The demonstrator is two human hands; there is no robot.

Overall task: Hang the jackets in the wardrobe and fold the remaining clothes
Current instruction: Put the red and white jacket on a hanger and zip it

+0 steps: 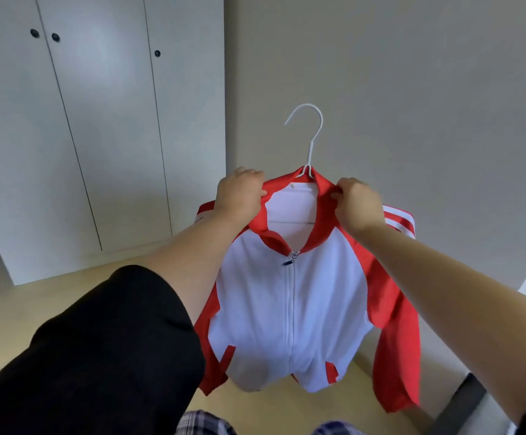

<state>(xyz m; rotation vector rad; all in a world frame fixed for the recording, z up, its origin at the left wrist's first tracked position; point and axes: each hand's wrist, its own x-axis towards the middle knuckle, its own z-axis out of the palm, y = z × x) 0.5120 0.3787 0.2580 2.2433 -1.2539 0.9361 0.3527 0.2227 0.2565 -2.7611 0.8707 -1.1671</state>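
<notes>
Holding the red-and-white jacket (290, 296) up at the centre of the frame, the person pinched its red collar on both sides: the left hand (239, 196) gripped the fabric left of the neck opening, and the right hand (357, 204) gripped it on the right. A white wire hanger (308, 136) sat inside the shoulders, its hook rising free above the collar against the beige wall. The jacket was zipped nearly to the top and hung limp, its sleeves drooping toward the wooden floor (35, 296). It looked light and soft, so it would likely sag and could slide off the thin hanger if tilted. The surest hold seemed to be the stem just below the hook, with the other hand steadying a shoulder. The white wardrobe (98, 136) stood in the upper left of the frame, doors closed, well apart from the jacket.
</notes>
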